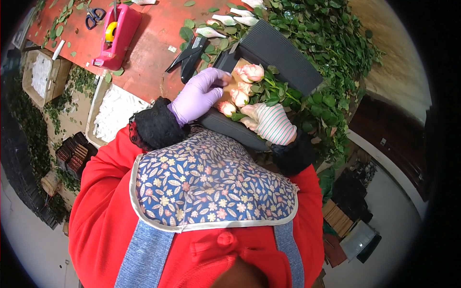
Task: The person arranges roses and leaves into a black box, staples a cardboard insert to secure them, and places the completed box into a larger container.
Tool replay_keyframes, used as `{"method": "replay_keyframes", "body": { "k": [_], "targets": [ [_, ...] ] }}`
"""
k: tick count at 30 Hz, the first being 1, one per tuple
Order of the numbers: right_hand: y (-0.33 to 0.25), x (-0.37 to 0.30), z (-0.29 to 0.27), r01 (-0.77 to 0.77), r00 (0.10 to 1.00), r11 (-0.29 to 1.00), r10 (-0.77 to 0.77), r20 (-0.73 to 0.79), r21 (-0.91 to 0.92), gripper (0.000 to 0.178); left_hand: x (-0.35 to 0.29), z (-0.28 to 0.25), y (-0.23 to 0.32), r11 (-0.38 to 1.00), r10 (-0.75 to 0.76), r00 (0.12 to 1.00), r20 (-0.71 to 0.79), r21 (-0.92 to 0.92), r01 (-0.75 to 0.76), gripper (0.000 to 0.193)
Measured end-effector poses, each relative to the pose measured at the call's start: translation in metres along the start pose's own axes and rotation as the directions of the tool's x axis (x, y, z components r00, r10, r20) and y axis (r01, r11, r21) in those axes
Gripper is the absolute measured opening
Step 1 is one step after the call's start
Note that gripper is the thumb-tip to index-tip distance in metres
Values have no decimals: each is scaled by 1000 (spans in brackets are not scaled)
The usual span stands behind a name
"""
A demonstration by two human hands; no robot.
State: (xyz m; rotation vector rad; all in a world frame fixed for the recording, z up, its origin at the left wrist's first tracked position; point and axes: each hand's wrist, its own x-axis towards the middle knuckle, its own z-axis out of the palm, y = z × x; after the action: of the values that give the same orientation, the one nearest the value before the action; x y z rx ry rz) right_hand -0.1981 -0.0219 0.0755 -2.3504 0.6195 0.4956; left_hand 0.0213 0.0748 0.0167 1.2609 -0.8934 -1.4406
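Observation:
In front of me several pale pink roses lie heads to the left, with leafy green stems to the right. They rest in a black ridged holder with a raised flap behind, against a brown cardboard sheet. My left hand, in a purple glove, has its bent fingers and thumb at the cardboard's left edge, beside the rose heads. My right hand wears a striped glove with bare fingertips. It is closed over the near roses' stems and leaves; its grip is partly hidden by them.
Behind my left hand a black stapler lies on the red tabletop. A pink tape dispenser and scissors stand farther left. White netted buds lie behind; leaves heap up right. A bin of white pieces sits left.

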Motion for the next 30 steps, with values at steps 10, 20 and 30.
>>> {"method": "replay_keyframes", "body": {
  "k": [10, 20, 30],
  "targets": [
    [7, -2, 7, 62, 997, 998, -62, -55, -8, 20, -10, -5, 34, 431, 283, 727, 626, 595, -679, 26],
    [-7, -5, -8, -62, 962, 984, 15, -272, -166, 19, -21, 5, 33, 338, 145, 808, 572, 739, -583, 28],
    [-8, 10, 19, -55, 966, 955, -24, -258, -292, 16, -20, 1, 29, 346, 210, 775, 596, 696, -629, 29]
  ]
}}
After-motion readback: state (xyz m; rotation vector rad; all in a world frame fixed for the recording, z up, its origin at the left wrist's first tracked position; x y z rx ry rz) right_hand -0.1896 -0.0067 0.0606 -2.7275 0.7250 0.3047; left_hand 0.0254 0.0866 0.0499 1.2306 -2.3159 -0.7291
